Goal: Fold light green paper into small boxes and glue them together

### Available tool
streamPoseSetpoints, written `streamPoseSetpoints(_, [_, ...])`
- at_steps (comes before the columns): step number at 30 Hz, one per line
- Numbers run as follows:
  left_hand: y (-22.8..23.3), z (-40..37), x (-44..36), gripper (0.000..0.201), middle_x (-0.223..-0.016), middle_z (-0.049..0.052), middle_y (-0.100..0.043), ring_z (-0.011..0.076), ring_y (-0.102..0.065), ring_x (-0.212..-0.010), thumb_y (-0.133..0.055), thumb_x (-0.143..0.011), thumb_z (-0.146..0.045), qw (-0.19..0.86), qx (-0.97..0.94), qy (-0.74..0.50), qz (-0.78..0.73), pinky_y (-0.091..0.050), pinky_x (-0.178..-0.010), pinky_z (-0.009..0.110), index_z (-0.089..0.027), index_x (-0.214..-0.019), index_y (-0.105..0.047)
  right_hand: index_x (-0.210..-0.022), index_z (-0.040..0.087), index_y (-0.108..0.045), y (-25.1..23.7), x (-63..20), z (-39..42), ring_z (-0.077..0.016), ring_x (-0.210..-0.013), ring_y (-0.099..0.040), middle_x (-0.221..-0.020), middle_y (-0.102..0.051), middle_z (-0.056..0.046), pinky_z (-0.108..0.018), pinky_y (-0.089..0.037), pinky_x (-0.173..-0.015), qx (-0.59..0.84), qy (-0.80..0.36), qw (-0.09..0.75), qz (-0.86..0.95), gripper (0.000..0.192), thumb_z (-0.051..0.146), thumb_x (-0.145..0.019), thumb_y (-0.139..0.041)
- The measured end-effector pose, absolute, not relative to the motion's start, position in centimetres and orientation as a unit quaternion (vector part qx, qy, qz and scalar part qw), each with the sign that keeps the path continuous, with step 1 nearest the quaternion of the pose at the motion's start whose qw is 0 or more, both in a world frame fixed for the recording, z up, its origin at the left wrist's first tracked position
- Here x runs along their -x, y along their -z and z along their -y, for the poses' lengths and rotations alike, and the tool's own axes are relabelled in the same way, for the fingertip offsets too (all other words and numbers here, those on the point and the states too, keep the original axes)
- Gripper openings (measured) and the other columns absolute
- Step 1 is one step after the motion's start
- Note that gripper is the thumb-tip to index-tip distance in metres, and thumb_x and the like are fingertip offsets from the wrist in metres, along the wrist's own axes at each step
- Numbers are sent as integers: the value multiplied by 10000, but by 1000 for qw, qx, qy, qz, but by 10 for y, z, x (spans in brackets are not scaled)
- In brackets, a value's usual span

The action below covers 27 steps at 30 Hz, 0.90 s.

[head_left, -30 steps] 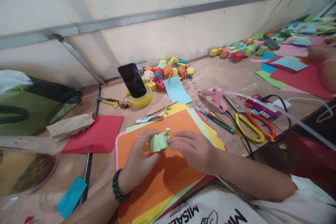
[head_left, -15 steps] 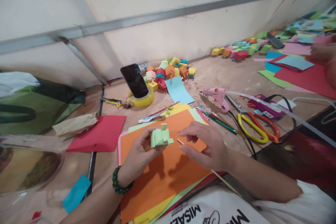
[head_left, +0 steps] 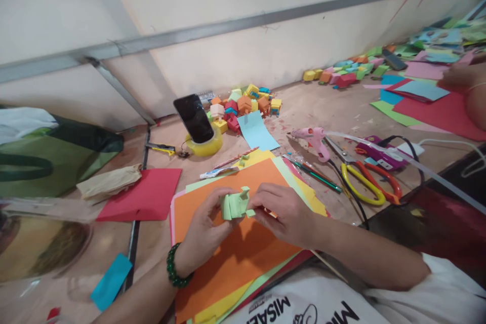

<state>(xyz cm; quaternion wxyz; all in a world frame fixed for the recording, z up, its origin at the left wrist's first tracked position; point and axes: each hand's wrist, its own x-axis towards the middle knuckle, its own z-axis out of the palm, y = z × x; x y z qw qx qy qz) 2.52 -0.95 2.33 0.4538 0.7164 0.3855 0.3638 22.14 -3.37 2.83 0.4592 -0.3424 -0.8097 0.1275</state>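
My left hand (head_left: pixel 208 223), with a green bead bracelet at the wrist, holds a small light green folded paper box (head_left: pixel 234 206) by its left side. Flaps stick out at the box's right end. My right hand (head_left: pixel 283 215) is closed, its fingertips at those flaps; whether they pinch a flap is hidden. A thin wooden stick (head_left: pixel 328 265) runs through the right hand and comes out under the wrist. Below both hands lies a stack of coloured paper with an orange sheet (head_left: pixel 212 273) on top.
Behind the stack are a glue tube (head_left: pixel 218 172), a phone (head_left: pixel 193 118) propped in a yellow tape roll (head_left: pixel 207 144), and a pile of paper boxes (head_left: pixel 245 105). To the right lie a pink glue gun (head_left: pixel 313 140) and scissors (head_left: pixel 362 185). Another person's hand (head_left: pixel 461 76) is at far right.
My right hand has moved left to the paper box and its fingers have closed. The box's upper flap now bends to the right. My left hand still holds the box.
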Motion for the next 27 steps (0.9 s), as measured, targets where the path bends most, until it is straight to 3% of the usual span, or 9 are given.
streamPoseSetpoints(9, [-25,7,-25,251,-1040,84,-647,205,-628,-942,-644,-789,-210,439,-731,-362,-376,-528,-841,327,-210,-1034,-589,-920,176,-598,-26,-233,36,-115,-632,-537,-720,-588,-12,-229,-451,-577,340,-201,437,808,118,129,-864,-505])
streamPoseSetpoints(13, [-27,4,-20,310,-1074,82,-628,227,-602,-1037,-585,-775,-108,337,-787,-375,-355,-513,-882,359,-229,-1060,-581,-975,180,-589,-40,-243,41,-120,-666,-570,-759,-605,-19,-239,-490,-600,389,-230,489,746,120,197,-863,-549])
streamPoseSetpoints(16, [-28,4,-16,477,-1163,97,-581,248,-562,-1121,-497,-709,-6,220,-855,-341,-324,-492,-925,388,-235,-1118,-585,-1137,191,-541,-48,-242,42,-164,-869,-641,-991,-659,-79,-291,-539,-739,412,-260,484,727,313,294,-852,-617])
streamPoseSetpoints(20, [-31,11,-16,673,-1165,102,-583,246,-579,-1063,-459,-716,23,139,-912,-276,-270,-503,-881,385,-263,-1326,-463,-1298,202,-450,-44,-231,41,-205,-946,-650,-1104,-662,-100,-345,-542,-782,451,-350,367,734,577,307,-782,-686])
streamPoseSetpoints(24, [-34,17,-19,795,-1297,92,-523,257,-515,-1183,-504,-755,-5,210,-885,-307,-278,-446,-984,419,-335,-1445,-290,-1268,212,-477,-35,-224,39,-172,-877,-633,-1012,-657,-50,-331,-527,-777,474,-397,361,698,557,221,-749,-678])
streamPoseSetpoints(27, [-30,16,-19,816,-1380,114,-453,284,-479,-1229,-635,-796,-181,384,-794,-340,-326,-398,-1040,457,-319,-1482,-214,-1263,208,-472,-36,-223,37,-163,-893,-630,-1005,-637,-48,-338,-513,-838,468,-434,419,646,553,250,-753,-683])
